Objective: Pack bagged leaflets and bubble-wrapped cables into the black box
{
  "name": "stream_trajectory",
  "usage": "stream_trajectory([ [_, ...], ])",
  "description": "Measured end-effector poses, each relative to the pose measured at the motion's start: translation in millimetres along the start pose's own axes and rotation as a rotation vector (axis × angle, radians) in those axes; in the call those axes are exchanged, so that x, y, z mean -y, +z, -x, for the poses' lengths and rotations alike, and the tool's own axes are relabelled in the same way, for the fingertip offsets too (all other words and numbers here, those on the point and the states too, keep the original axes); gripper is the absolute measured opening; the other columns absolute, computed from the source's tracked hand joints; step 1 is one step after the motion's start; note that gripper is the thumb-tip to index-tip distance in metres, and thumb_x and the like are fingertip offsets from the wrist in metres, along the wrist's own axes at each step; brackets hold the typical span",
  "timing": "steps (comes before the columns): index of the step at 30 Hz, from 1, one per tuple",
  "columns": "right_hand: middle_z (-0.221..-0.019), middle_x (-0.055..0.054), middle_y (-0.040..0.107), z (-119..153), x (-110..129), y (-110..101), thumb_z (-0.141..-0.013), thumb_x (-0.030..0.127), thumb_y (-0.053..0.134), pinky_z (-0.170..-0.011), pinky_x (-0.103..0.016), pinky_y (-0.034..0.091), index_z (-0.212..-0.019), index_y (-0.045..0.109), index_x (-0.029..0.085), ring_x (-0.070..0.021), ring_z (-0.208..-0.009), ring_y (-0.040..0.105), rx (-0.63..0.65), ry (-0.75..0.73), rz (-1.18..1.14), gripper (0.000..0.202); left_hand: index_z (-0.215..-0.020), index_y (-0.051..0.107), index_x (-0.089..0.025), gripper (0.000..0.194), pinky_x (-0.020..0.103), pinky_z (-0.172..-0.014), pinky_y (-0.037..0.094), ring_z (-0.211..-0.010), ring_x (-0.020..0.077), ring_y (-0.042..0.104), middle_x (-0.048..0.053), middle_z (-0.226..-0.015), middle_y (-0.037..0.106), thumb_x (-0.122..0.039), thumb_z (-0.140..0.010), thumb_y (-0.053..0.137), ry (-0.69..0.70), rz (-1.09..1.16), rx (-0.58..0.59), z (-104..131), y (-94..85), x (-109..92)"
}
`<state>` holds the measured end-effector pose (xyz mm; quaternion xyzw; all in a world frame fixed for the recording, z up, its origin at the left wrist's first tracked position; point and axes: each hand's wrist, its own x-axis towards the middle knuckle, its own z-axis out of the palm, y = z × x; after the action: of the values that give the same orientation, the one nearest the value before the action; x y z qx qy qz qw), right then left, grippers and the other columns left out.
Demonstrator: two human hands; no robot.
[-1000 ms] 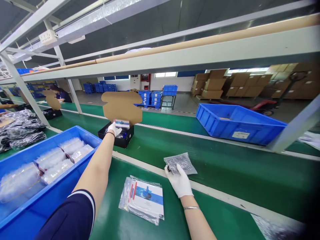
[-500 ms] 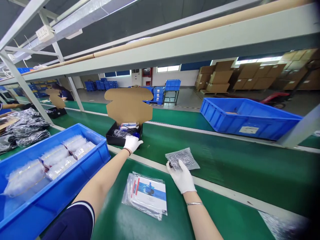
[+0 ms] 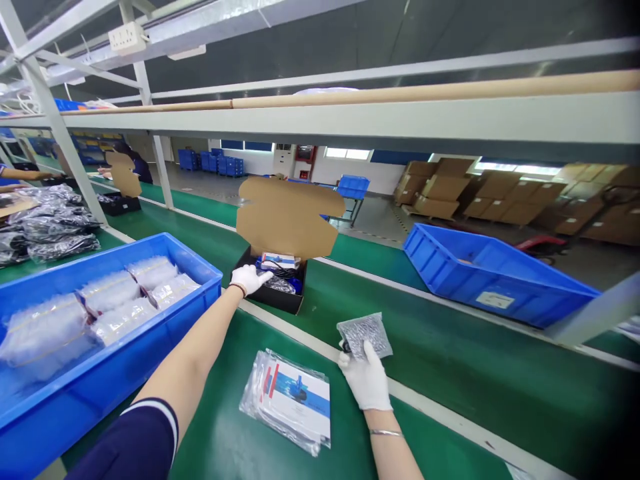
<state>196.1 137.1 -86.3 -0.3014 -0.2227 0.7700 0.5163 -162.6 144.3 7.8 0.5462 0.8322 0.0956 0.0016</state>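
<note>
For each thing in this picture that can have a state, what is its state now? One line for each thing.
Black box: open, cardboard lid upright, items inside.
Left hand: gloved, on the box's near rim.
Right hand: gloved, gripping the silver pouch.
Silver pouch: sealed, held over the belt's edge.
Bagged leaflets: lying flat on the green belt.
Near blue crate: filled with clear bags.
Far blue crate: on the belt, contents hidden.
</note>
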Motion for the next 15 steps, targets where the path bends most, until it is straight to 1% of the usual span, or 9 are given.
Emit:
stream_trajectory([
  [2,-0.078,-0.003,0.067,6,1,14,-0.065,0.041,0.071,-0.056,-0.03,0.052,-0.084,0.061,0.019,-0.0168,-0.064,0.06,0.029,-0.024,0.111,0.031,-0.115,0.06,-0.008,0.087,0.039,-0.086,0.043,-0.104,0.0343,0.06,0.021,-0.11,0.063,-0.083,-0.075,0.039,0.043,-0.011,-0.024,10,9.5,-5],
  [3,-0.079,-0.004,0.067,9,2,26,-0.065,0.045,0.069,-0.061,-0.034,0.053,-0.084,0.06,0.019,-0.0189,-0.068,0.062,0.056,-0.068,0.239,0.033,-0.114,0.06,-0.008,0.086,0.039,-0.087,0.042,-0.103,0.0342,0.06,0.021,-0.109,0.063,-0.082,-0.072,0.047,0.065,-0.018,-0.035,15,13.3,-7],
  [5,-0.08,-0.005,0.066,9,2,63,-0.071,0.054,0.059,-0.066,-0.037,0.054,-0.086,0.059,0.019,-0.0208,-0.072,0.062,0.145,-0.187,0.614,0.038,-0.11,0.061,-0.008,0.078,0.039,-0.087,0.04,-0.1,0.0338,0.06,0.02,-0.104,0.064,-0.075,-0.071,0.06,0.083,-0.033,-0.052,21,19.4,-11],
  [6,-0.081,-0.005,0.065,6,1,87,-0.076,0.058,0.051,-0.065,-0.037,0.054,-0.09,0.058,0.019,-0.0203,-0.072,0.062,0.189,-0.256,0.838,0.042,-0.107,0.062,-0.007,0.073,0.039,-0.086,0.039,-0.099,0.0335,0.06,0.02,-0.102,0.065,-0.071,-0.072,0.063,0.081,-0.038,-0.059,24,21.8,-13],
  [7,-0.081,-0.005,0.065,-1,-1,112,-0.08,0.058,0.046,-0.064,-0.035,0.053,-0.095,0.057,0.018,-0.0192,-0.069,0.061,0.22,-0.29,1.007,0.044,-0.106,0.062,-0.006,0.069,0.039,-0.085,0.038,-0.097,0.0333,0.06,0.02,-0.099,0.066,-0.067,-0.073,0.065,0.076,-0.041,-0.063,25,23.9,-15],
  [10,-0.075,-0.001,0.062,-36,-8,190,-0.084,0.047,0.048,-0.053,-0.029,0.049,-0.114,0.054,0.019,-0.0162,-0.06,0.058,0.246,-0.321,1.303,0.042,-0.102,0.063,-0.005,0.064,0.04,-0.084,0.036,-0.094,0.0329,0.06,0.02,-0.094,0.066,-0.063,-0.076,0.065,0.083,-0.032,-0.074,28,29.2,-23],
  [11,-0.077,-0.001,0.063,-51,-11,213,-0.086,0.044,0.047,-0.053,-0.027,0.048,-0.118,0.054,0.019,-0.0163,-0.062,0.059,0.247,-0.341,1.409,0.041,-0.101,0.064,-0.004,0.064,0.04,-0.083,0.036,-0.093,0.0325,0.061,0.02,-0.093,0.067,-0.063,-0.076,0.065,0.091,-0.024,-0.078,29,30.5,-26],
  [13,-0.085,-0.004,0.066,-80,-20,252,-0.089,0.04,0.05,-0.059,-0.028,0.05,-0.113,0.059,0.018,-0.0174,-0.072,0.062,0.268,-0.365,1.65,0.034,-0.099,0.064,-0.005,0.062,0.039,-0.082,0.035,-0.091,0.0315,0.061,0.019,-0.091,0.067,-0.062,-0.077,0.065,0.102,-0.007,-0.084,32,32.9,-32],
  [15,-0.098,-0.007,0.065,-103,-30,279,-0.091,0.038,0.054,-0.071,-0.031,0.053,-0.109,0.061,0.017,-0.0177,-0.084,0.063,0.309,-0.382,1.916,0.029,-0.098,0.065,-0.005,0.06,0.039,-0.08,0.035,-0.089,0.0311,0.061,0.019,-0.089,0.067,-0.061,-0.076,0.067,0.103,0.01,-0.088,34,35.2,-38],
])
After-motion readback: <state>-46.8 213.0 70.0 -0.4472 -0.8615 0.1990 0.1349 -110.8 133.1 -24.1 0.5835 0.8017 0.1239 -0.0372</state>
